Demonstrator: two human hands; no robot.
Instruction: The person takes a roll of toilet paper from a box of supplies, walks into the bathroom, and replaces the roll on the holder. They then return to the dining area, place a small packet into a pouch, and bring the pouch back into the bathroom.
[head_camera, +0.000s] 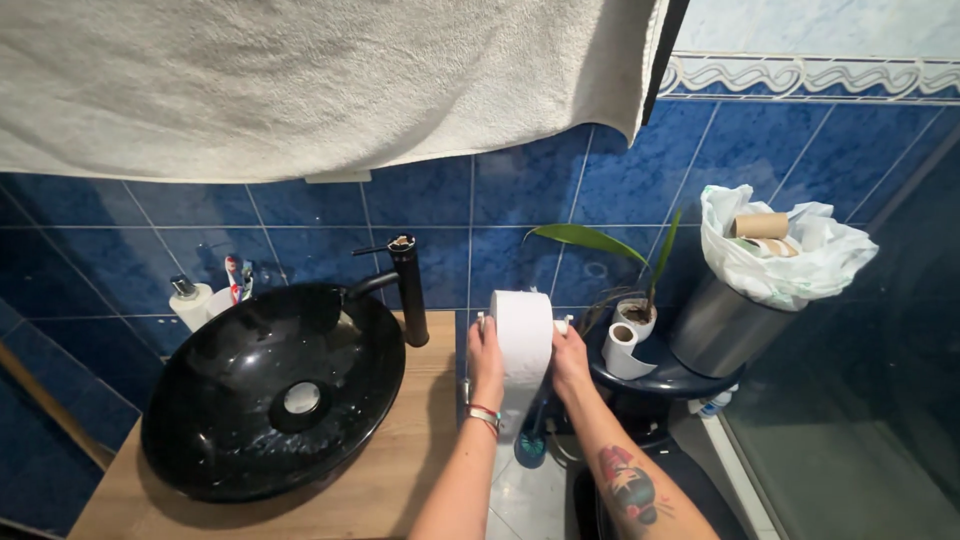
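Note:
A full white toilet paper roll (521, 330) sits on a wall holder between the sink counter and the toilet, with a strip of paper hanging down from it. My left hand (486, 362) presses against the roll's left side; a band is on that wrist. My right hand (570, 358) grips the roll's right side, near the holder's end. Both forearms reach up from the bottom of the view, the right one tattooed.
A black bowl sink (270, 390) with a black tap (405, 290) rests on a wooden counter (390, 480). On the dark toilet tank (660, 378) are a smaller paper roll (622, 350) and a potted plant (634, 310). A metal bin (720, 325) with white liner holds cardboard tubes. A towel (300, 80) hangs above.

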